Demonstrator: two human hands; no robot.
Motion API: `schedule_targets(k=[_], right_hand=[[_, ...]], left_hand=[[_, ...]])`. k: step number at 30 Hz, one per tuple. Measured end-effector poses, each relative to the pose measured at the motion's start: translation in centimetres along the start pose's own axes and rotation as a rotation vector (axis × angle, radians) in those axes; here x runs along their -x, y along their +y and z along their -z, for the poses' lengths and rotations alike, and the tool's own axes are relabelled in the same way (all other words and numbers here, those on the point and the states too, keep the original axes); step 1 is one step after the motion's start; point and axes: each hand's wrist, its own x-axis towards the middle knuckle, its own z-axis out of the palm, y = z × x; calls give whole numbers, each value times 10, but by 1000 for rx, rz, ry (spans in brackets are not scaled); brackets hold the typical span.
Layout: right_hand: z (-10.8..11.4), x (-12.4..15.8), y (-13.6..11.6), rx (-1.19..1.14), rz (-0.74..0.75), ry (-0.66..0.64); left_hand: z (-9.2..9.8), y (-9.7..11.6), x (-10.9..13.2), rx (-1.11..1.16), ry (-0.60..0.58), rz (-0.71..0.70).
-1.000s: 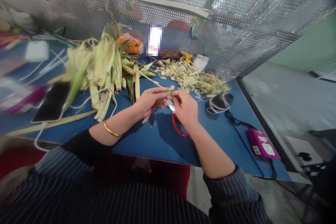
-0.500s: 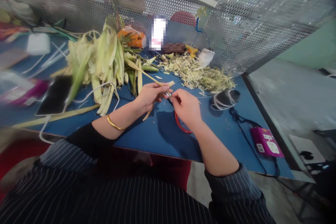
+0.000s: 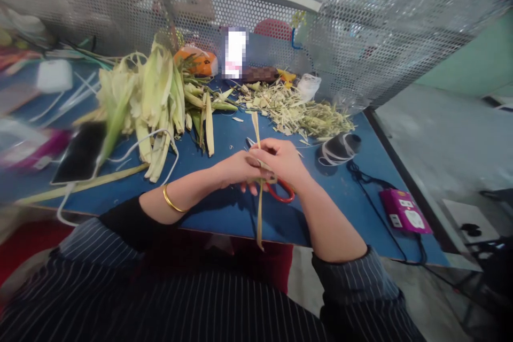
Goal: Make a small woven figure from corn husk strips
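Note:
Over the front of the blue table, my left hand [image 3: 240,169] and my right hand [image 3: 286,159] meet, fingers touching and overlapping. A long pale strip of corn husk [image 3: 259,219] runs through both hands, its upper end sticking up above the knuckles and its lower end hanging past the table edge. My left hand is closed on this strip, partly hidden behind the right fingers. Held within my right hand is a pair of scissors with red handles [image 3: 285,193]; the blade tip shows at the left of the knuckles. Whether the right fingers also pinch the strip is hard to see.
A bundle of corn husks [image 3: 154,96] lies left of centre, beside a phone [image 3: 80,152] with a white cable. Husk scraps [image 3: 280,107] are heaped at the back. To the right are a cord-wrapped black spool [image 3: 340,149] and a purple box [image 3: 405,211]. Perforated mesh stands behind.
The husk strip has swung from slanting leftward to nearly upright, with a long end now hanging down. My left hand has moved right and lower, under the right fingers. The scissors stay in my right hand.

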Motion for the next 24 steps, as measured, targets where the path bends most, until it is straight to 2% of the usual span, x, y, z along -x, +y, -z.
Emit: schedule_targets(k=[1,3,5,7,10,12,16,21,24], right_hand=[[-2,0,0,-51,-27,-17],[-4,2,-1,-75,8,71],[-5,5,-3,3,150,207],[-5,10,-4,163,356,261],[-5,15,-3,530,639,202],[-7,16,-2,775,745,133],[-13,11,2,1008,830,49],[-18,6,4,1029,842,7],[-18,9,3,1043,865,67]], left_hand=[[-3,-1,-1,-13,-15,32],[-4,-3,-3,22,-24,108],[0,-3,-7,167,6,151],[9,-3,-11,374,66,137],[27,-2,-16,567,203,104],[36,-1,-19,700,266,69],[43,3,-19,863,272,-34],[42,7,-14,962,321,-43],[41,4,-14,950,375,-67]])
